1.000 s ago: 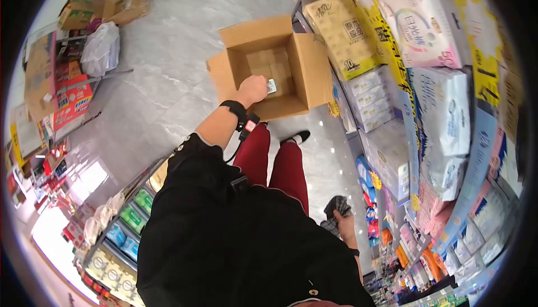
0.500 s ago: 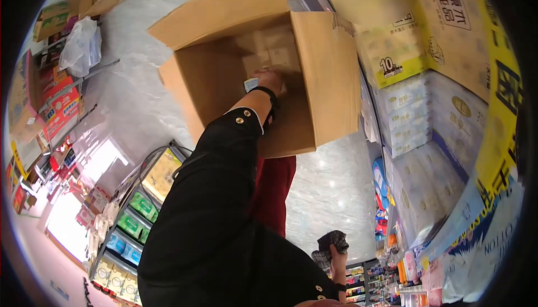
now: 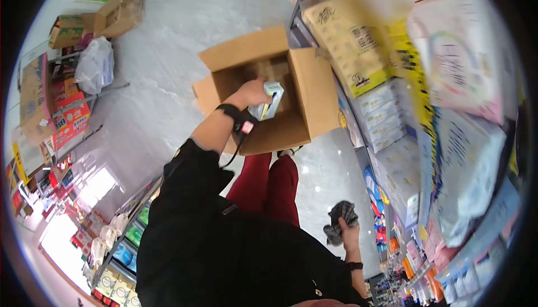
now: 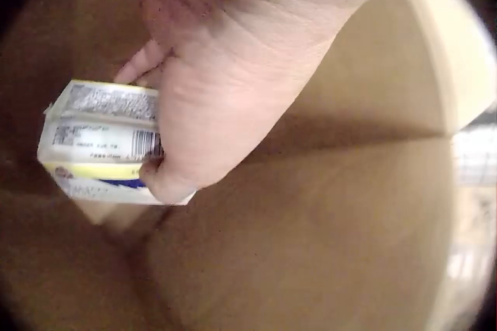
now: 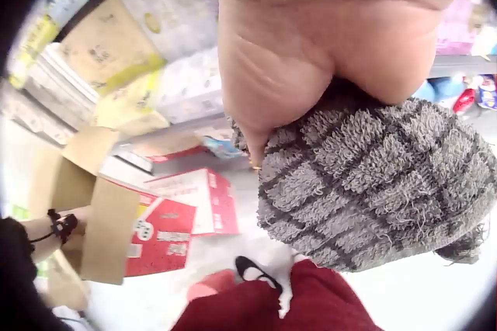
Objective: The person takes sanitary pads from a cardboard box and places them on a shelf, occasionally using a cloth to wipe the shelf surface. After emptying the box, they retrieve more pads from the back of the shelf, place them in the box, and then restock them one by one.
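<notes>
My left hand [image 3: 248, 94] grips a small white pack [image 3: 273, 98] inside the mouth of an open cardboard box [image 3: 320, 85]. Yellow and blue bands and a barcode show on the pack [image 4: 101, 141] in the left wrist view, where the thumb presses one side and the other fingers are mostly hidden behind it. Lower right in the head view, my right hand [image 3: 350, 236] holds a crumpled grey checked cloth [image 3: 340, 221]. Its looped towel texture fills much of the right wrist view, bunched below the palm.
Shelves of tissue packs [image 3: 347, 43] and wrapped goods run along the right. Cartons [image 3: 120, 14] and a white plastic bag [image 3: 94, 65] stand at the left, with another stocked shelf [image 3: 116, 259] lower left. A red and white carton [image 5: 167, 234] stands beyond the box.
I bent down deep into the box, then straightened up again. The pack in my left hand now shows more fully, nearer the box opening. My right hand keeps hold of the cloth.
</notes>
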`<state>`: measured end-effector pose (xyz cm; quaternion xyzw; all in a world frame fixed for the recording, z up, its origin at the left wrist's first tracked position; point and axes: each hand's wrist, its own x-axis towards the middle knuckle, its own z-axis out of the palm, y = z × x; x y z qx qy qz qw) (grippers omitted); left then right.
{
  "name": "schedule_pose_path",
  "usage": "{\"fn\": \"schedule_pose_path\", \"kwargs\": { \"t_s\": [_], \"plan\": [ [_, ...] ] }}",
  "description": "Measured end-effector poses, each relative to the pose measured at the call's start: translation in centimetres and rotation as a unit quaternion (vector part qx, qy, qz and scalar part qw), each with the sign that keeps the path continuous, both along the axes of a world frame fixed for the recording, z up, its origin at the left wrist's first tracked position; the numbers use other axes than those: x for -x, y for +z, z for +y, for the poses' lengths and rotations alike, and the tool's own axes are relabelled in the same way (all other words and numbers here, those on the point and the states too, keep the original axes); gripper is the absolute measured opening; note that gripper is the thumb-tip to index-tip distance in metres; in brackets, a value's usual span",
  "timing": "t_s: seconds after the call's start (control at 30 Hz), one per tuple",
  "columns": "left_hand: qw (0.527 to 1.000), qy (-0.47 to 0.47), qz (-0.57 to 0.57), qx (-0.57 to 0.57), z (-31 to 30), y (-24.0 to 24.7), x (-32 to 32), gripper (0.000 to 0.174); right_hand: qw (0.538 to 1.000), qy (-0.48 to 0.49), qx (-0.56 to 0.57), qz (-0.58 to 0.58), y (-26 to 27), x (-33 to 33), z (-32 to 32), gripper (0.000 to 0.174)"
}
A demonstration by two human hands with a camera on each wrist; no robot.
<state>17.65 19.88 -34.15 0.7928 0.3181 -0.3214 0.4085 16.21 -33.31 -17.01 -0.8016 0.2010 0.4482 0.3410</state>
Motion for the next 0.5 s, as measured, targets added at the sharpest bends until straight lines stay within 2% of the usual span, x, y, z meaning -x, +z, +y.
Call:
{"fn": "schedule_pose_path", "kwargs": {
  "t_s": [0.07,0.13,0.17,0.23,0.3,0.37,0.43,0.5],
  "plan": [
    [0.998,0.025,-0.056,0.02,0.8,6.9,1.2,0.077,0.996,0.019,-0.073,-0.047,2.6,-2.3,5.4,0.034],
    [0.962,0.132,-0.153,0.183,0.7,13.4,2.3,0.073,0.982,0.043,-0.142,-0.115,5.4,-4.1,10.6,0.039],
    [0.962,0.124,-0.164,0.181,0.0,16.6,2.6,0.073,0.973,0.038,-0.173,-0.148,6.7,-4.5,12.8,0.042],
    [0.897,0.171,-0.217,0.345,-2.2,22.3,3.1,0.066,0.931,0.002,-0.268,-0.247,9.1,-4.6,17.6,0.046],
    [0.875,0.122,-0.277,0.376,-5.2,24.7,3.3,0.061,0.919,-0.044,-0.321,-0.225,13.5,-3.9,21.8,0.053],
    [0.825,0.173,-0.292,0.452,-9.1,26.7,3.4,0.055,0.844,0.138,-0.283,-0.433,14.0,-3.2,23.2,0.059],
    [0.733,0.298,-0.281,0.543,-11.8,25.3,3.9,0.045,0.795,0.246,-0.206,-0.515,19.2,-3.3,24.1,0.064],
    [0.695,0.328,-0.227,0.598,-13.8,25.7,4.3,0.036,0.811,0.161,-0.257,-0.5,19.2,-2.6,23.1,0.063]
  ]
}}
